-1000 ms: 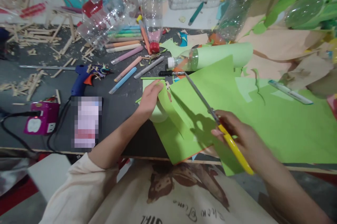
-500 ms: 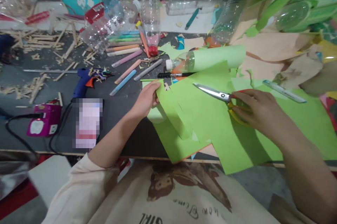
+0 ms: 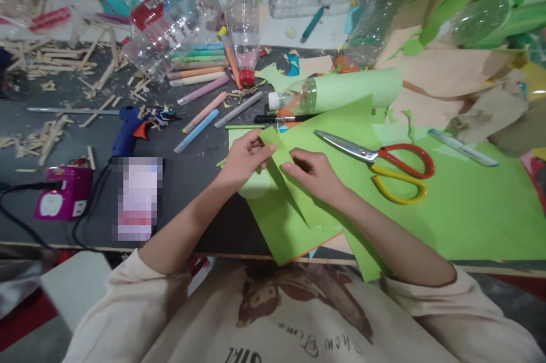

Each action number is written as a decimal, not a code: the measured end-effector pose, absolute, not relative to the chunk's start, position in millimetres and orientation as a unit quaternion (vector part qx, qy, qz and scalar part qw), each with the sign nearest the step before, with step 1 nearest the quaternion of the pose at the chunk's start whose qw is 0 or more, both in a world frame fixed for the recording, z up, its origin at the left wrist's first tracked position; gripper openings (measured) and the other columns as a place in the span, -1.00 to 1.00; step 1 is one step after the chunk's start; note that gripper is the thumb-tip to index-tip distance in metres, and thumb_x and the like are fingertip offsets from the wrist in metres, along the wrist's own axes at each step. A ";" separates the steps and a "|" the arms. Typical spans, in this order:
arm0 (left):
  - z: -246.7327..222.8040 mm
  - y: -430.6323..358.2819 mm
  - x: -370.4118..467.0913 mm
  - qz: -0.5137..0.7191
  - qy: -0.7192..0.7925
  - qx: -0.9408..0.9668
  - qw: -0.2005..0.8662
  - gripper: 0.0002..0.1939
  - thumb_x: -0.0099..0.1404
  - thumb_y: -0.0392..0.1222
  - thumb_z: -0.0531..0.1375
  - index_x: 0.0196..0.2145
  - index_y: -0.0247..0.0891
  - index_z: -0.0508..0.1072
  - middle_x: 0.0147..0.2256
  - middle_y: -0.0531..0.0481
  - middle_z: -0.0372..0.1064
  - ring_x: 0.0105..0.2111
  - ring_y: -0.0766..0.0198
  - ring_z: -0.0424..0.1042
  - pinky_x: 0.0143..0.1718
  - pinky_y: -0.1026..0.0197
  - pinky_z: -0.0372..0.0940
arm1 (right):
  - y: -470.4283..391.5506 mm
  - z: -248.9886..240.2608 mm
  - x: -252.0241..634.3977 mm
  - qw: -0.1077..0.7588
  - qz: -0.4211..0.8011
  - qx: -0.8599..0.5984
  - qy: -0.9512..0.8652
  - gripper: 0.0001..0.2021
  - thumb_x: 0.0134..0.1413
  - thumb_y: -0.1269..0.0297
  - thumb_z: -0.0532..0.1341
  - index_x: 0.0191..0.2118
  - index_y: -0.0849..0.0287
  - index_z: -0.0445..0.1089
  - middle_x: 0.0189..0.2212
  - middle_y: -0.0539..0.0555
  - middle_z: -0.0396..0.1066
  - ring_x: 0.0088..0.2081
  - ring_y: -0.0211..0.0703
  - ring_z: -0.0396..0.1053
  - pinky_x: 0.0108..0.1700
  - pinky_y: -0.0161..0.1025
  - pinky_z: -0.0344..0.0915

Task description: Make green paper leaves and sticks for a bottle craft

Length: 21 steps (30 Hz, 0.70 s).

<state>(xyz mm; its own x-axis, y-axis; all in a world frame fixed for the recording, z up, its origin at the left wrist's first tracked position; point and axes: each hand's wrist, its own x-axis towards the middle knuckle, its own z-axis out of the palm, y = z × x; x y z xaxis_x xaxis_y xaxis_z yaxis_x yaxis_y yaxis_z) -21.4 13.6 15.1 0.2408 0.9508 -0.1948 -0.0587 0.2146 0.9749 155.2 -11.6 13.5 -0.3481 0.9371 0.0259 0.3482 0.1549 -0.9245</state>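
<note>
My left hand (image 3: 246,159) pinches the upper end of a narrow green paper strip (image 3: 278,140) between thumb and fingers. Close beside the strip's right edge is my right hand (image 3: 318,176), its fingers loosely curled and the thumb apart from them; I see nothing held in it. Both hands are above large bright green paper sheets (image 3: 464,215), which overlap on the table. Scissors (image 3: 362,153) with one red and one yellow handle lie on the sheet right of my right hand, blades slightly parted.
Behind the sheets lies a paper-wrapped bottle (image 3: 358,90), with a black pen (image 3: 273,119) before it. To the left are several markers (image 3: 196,131), a blue glue gun (image 3: 130,130), a phone (image 3: 139,198) and a purple power adapter (image 3: 63,192). A capped pen (image 3: 463,147) lies right.
My right hand has let go of the scissors, leaving them on the green sheet, and has moved left towards the strip. My left hand has lifted the strip's upper end slightly.
</note>
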 end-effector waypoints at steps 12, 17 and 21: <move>21.1 6.7 -27.7 0.456 0.499 0.513 0.529 -0.86 0.15 -0.11 0.31 -0.40 -0.22 0.61 -0.51 0.03 0.48 -0.55 0.34 0.40 -0.48 0.28 0.31 | -4.3 6.1 159.3 0.375 0.581 -0.466 -0.552 -0.68 0.09 0.03 0.26 -0.52 0.12 0.30 -0.67 -0.14 0.08 -0.64 -0.36 0.01 -0.58 -0.31 0.00; 19.7 6.3 -28.9 0.387 0.420 0.617 0.541 -0.67 0.29 0.06 0.17 -0.26 -0.19 0.64 -0.21 -0.12 0.58 -0.18 0.11 0.52 -0.14 0.13 0.39 | -1.6 -1.4 159.8 0.445 0.618 -0.456 -0.460 -0.63 -0.09 -0.08 0.39 -0.32 0.06 0.34 -0.62 -0.18 0.19 -0.64 -0.35 0.21 -0.61 -0.34 0.23; 13.3 6.9 -29.2 0.360 0.419 0.685 0.475 -0.63 0.35 0.09 0.14 -0.14 -0.19 0.60 -0.11 -0.14 0.56 -0.06 0.08 0.49 0.07 0.05 0.33 | -1.2 -0.7 159.7 0.439 0.651 -0.429 -0.447 -0.56 -0.12 -0.14 0.40 -0.34 0.04 0.25 -0.59 -0.19 0.24 -0.60 -0.35 0.30 -0.54 -0.34 0.33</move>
